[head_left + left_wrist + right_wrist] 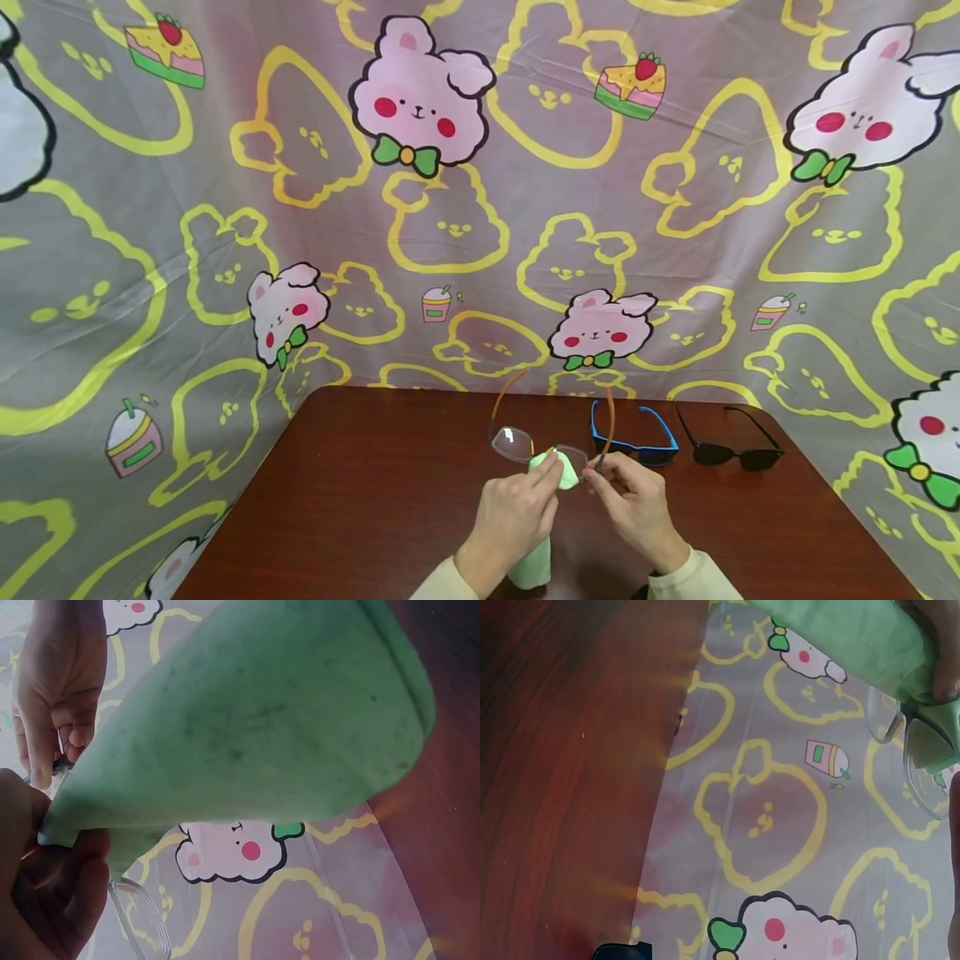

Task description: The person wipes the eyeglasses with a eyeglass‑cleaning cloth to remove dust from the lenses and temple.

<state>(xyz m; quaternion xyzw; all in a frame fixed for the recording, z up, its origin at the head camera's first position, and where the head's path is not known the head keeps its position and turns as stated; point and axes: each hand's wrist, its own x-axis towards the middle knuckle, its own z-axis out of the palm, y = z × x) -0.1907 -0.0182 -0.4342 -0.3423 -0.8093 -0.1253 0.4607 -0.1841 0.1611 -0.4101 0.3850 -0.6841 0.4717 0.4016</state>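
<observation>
Clear-lensed eyeglasses point(513, 443) with orange-brown temples are held up above the table, the temples pointing away from me. My left hand point(517, 504) pinches a pale green cloth point(567, 471) over the right-hand lens, near the nose bridge. The rest of the cloth hangs below that hand and fills much of the left wrist view point(247, 727). My right hand point(637, 504) grips the glasses at the right hinge between thumb and fingers. In the right wrist view, the green cloth point(862, 637) shows on both sides of the lens rim.
Blue-framed sunglasses point(652, 455) and black sunglasses point(753, 459) lie side by side at the back right of the dark brown table point(360, 500), beyond my right hand. A curtain point(465, 292) printed with cartoon rabbits surrounds the table at the back and sides.
</observation>
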